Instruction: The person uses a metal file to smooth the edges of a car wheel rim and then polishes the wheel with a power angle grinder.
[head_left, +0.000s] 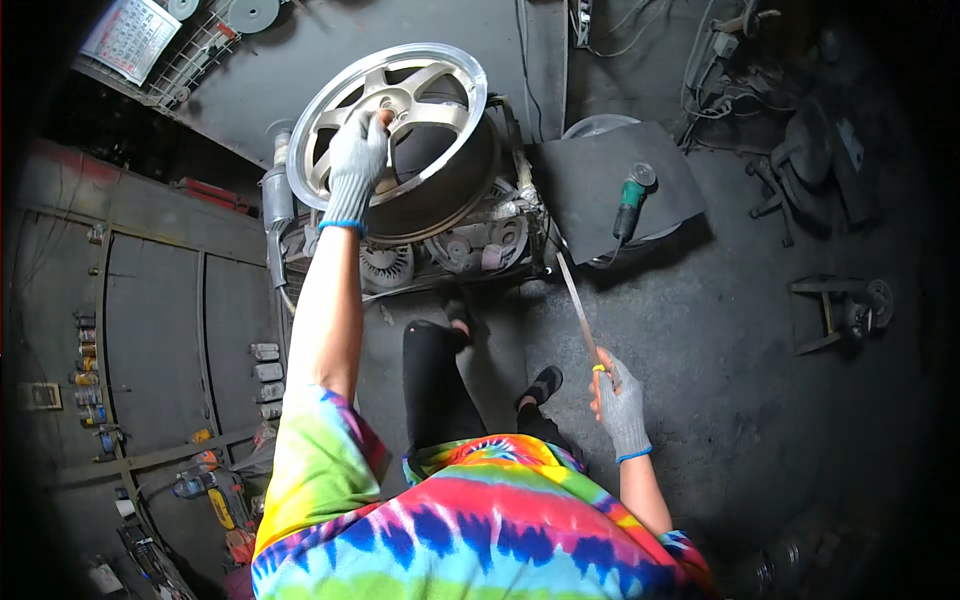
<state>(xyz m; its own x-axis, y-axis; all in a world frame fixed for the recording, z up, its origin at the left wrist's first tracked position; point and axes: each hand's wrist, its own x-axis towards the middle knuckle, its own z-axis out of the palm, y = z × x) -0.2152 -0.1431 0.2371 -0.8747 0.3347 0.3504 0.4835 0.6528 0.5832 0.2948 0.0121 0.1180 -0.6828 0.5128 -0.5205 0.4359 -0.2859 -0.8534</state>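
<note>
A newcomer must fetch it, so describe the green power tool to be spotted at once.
Find the large spoked wheel near the top of the view. To its right lies a flat dark panel, and the power tool rests on it. Its green body and round disc head set it apart from the plain dark surface.

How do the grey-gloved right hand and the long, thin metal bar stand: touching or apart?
Touching: the head view shows the right hand gripping the bar at its near end.
</note>
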